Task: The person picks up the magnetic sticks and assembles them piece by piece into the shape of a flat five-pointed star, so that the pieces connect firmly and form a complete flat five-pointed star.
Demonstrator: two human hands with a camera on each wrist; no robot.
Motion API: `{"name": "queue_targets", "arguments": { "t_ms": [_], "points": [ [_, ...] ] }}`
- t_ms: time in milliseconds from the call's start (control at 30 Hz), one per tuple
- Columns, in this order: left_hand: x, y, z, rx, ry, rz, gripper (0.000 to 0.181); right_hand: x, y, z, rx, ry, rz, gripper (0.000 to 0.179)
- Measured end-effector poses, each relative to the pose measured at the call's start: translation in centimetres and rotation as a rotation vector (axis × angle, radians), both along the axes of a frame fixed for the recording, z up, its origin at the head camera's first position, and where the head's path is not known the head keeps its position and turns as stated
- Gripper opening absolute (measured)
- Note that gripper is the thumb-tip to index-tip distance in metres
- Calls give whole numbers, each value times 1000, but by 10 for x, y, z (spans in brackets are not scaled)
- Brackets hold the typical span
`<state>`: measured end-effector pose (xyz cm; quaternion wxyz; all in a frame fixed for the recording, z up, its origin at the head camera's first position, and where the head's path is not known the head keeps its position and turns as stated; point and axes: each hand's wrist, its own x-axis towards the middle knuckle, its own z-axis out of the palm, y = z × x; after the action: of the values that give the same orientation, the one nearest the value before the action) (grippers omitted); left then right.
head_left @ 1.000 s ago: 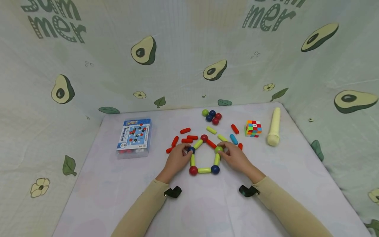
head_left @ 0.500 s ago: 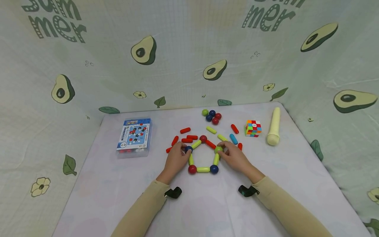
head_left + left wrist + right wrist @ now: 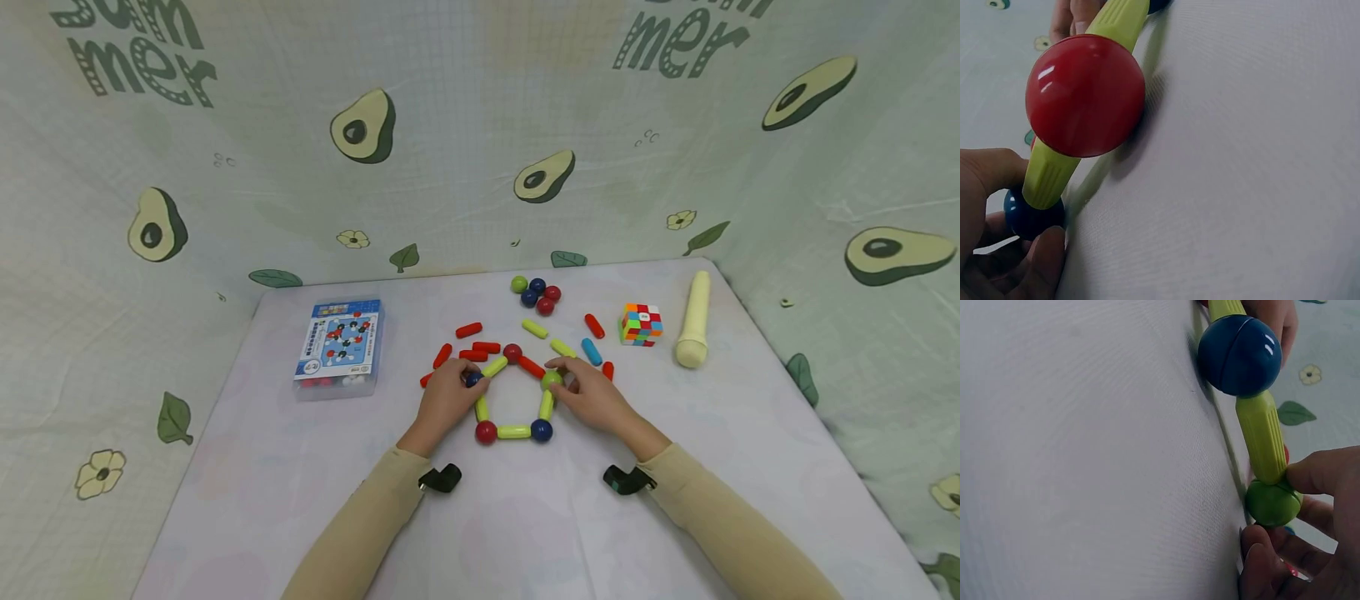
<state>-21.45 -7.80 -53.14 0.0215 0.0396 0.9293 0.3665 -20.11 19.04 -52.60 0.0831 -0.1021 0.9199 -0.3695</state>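
Between the hands lies a closed ring of balls joined by short magnetic rods. My left hand (image 3: pixel 444 402) pinches the dark blue ball (image 3: pixel 1032 215) at the ring's left corner. The green ball (image 3: pixel 1272 505) at the right corner is held between the thumb and fingers of my right hand (image 3: pixel 597 400). A red ball (image 3: pixel 512 354) forms the far corner, joined to the green one by a red rod (image 3: pixel 531 367). Nearest me are another red ball (image 3: pixel 486 432) and a blue ball (image 3: pixel 542 430), with a yellow-green rod (image 3: pixel 513 432) between them. The remaining ring rods are yellow-green.
Loose red rods (image 3: pixel 472 355) lie beyond my left hand. Yellow-green rods (image 3: pixel 535 328) and a blue rod (image 3: pixel 591 352) lie beyond my right. Further back are loose balls (image 3: pixel 537 297), a puzzle cube (image 3: pixel 641 325), a cream baton-like object (image 3: pixel 694 321) and a clear kit box (image 3: pixel 340 348).
The ring has shifted slightly left. Its left blue ball, in my left fingers, has moved outward, widening the ring a little. My right hand keeps its hold on the green ball.
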Motion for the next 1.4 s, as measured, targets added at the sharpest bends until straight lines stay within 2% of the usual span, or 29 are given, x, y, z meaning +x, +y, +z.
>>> {"name": "queue_targets", "arguments": {
  "t_ms": [300,500,667,1100,1200,1300,1400],
  "points": [
    [0,4,-2,-30,18,58,34,-1,0,-1,10,17,8,36],
    [-5,9,-2,-174,63,10,40,0,1,-1,-4,16,20,35],
    [-8,14,-3,-221,72,10,33,1,1,-1,-10,17,34,34],
    [-8,20,-2,-188,95,49,29,2,2,0,-13,20,30,33],
    [-9,17,-1,-151,55,37,33,2,2,0,-15,19,27,34],
    [-8,9,3,-86,-14,15,38,2,1,-1,-12,14,20,35],
    [-7,-1,7,-45,-75,-31,41,2,2,-1,-8,12,6,37]
  ]
}}
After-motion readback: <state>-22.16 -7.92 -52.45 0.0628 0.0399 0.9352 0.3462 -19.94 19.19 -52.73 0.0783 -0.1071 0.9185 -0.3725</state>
